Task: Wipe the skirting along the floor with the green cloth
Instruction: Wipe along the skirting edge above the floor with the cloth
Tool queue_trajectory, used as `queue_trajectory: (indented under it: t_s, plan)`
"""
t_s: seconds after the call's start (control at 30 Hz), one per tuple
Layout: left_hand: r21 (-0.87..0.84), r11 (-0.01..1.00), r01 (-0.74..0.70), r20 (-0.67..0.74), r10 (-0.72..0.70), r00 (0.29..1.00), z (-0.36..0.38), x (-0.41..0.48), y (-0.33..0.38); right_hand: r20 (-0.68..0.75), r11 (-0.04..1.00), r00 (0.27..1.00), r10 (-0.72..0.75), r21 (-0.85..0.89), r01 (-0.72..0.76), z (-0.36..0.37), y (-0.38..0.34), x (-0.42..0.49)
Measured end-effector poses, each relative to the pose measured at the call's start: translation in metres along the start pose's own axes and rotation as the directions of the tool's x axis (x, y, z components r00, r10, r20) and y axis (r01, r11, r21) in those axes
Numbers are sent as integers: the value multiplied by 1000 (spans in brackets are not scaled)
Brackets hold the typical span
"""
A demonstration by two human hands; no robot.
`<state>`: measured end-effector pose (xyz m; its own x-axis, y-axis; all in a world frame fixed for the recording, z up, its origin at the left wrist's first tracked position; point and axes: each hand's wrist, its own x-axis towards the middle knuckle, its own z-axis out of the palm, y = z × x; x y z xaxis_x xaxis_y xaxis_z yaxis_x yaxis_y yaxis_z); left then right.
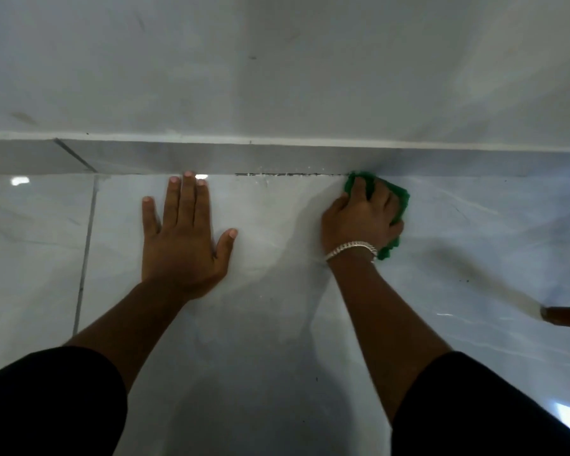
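A grey tiled skirting runs across the view where the white wall meets the glossy floor. My right hand, with a silver bracelet on the wrist, is closed on the green cloth and presses its top corner against the foot of the skirting. A dark line of dirt lies in the joint just left of the cloth. My left hand rests flat on the floor with fingers spread, fingertips almost at the skirting, holding nothing.
The pale floor tiles have a grout line at the left. A brown wooden leg enters from the right edge. My dark-clothed knees fill both bottom corners.
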<state>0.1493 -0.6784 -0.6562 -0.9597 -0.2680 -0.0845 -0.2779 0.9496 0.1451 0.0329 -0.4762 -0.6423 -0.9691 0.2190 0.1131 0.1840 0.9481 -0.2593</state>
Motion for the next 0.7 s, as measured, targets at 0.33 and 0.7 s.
queue_trajectory:
  t_s: [0.33,0.7]
  plan:
    - [4,1000,-19,4,19,1000,-2,-4,-6,54,842,840,-539,34,538,1,-33,-33]
    - [28,1000,10,37,-11,999,-5,-27,-35,78,980,978,-192,-37,195,-8,-29,-15]
